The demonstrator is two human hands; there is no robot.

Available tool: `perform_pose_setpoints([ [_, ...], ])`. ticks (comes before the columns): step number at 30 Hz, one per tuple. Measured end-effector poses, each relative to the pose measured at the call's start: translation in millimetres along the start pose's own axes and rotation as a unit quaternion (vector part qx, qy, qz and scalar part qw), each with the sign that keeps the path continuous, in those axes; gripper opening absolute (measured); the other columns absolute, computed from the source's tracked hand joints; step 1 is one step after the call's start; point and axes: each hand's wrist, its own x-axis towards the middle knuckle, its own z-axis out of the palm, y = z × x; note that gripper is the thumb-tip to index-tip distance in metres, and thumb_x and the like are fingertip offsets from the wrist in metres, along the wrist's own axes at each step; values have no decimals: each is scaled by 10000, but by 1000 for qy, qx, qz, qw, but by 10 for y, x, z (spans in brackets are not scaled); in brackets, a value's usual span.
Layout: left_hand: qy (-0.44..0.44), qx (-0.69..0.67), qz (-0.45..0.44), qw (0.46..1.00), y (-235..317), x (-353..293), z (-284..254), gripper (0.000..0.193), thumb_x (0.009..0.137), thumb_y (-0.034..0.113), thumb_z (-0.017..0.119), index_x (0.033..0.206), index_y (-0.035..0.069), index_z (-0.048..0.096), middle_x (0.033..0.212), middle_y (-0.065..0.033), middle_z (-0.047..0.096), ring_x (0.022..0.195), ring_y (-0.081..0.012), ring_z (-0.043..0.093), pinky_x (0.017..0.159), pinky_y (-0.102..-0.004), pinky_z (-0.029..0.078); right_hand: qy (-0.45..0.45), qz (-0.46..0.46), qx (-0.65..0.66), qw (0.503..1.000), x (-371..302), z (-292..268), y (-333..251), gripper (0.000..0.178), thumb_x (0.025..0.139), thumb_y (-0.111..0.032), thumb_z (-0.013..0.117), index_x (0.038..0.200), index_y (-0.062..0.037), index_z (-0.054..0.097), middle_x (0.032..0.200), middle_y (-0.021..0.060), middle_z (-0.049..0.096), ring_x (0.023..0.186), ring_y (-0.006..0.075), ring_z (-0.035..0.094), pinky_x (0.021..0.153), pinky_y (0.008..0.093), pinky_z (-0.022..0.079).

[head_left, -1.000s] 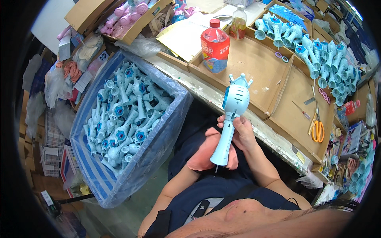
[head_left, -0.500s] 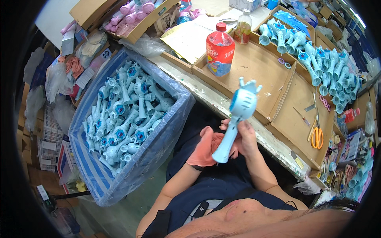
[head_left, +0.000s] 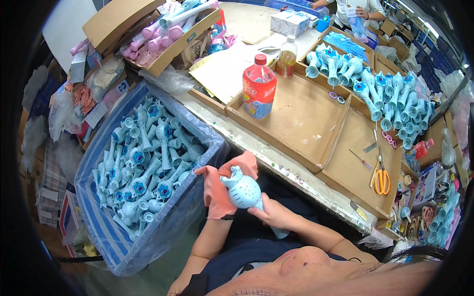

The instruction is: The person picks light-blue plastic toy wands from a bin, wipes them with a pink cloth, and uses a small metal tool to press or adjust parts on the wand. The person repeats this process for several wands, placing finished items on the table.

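A light blue plastic toy point(head_left: 244, 191), with a round head full of small holes and a crown-like top, is in front of me. My right hand point(head_left: 274, 213) is closed round its neck; the flared handle end shows below that hand, near my lap. A coral-pink cloth point(head_left: 214, 193) covers my left hand point(head_left: 217, 203) and hides its fingers. The cloth lies against the toy's head and spreads behind it. At my left, a large blue bin point(head_left: 123, 254) lined with clear plastic holds many similar light blue toys point(head_left: 143, 167).
Shallow cardboard trays point(head_left: 291, 133) cover the bench, with orange-handled scissors point(head_left: 381, 181), a screwdriver point(head_left: 362, 158) and small rings. A red-capped bottle point(head_left: 259, 88) and a clear bottle point(head_left: 286, 56) stand there. More blue toys point(head_left: 395, 98) fill the right. Another person's hand point(head_left: 362, 12) holds a package beyond.
The toy has come down and to the left, its head now tipped toward the cloth. My right hand has moved left with it. The cloth is spread wider, and the view has shifted.
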Motion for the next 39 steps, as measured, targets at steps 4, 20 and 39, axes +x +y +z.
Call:
perform_pose_setpoints([
  [4,108,-73,18,991,-50,-57,79,317,982,171,545,1217,-19,451,1171,-158,626,1014,-255,640,917,-350,525,49,5,-48,998,44,-19,-59,666,991,-532,604,1119,108,474,939,376,657,931,519,668,806,506,533],
  [20,27,847,84,524,207,-269,266,194,926,113,544,1090,26,601,994,-89,546,985,-224,558,829,-349,465,-177,37,210,961,-375,-230,300,344,1098,-410,472,1086,-66,470,785,33,555,599,108,569,534,270,491],
  [39,-99,230,127,960,316,-117,294,453,976,364,505,1040,-45,690,1052,-160,731,979,-227,684,940,-357,525,-117,85,260,955,-352,-168,312,395,864,-109,807,1187,-44,591,789,11,634,577,103,597,526,269,488],
])
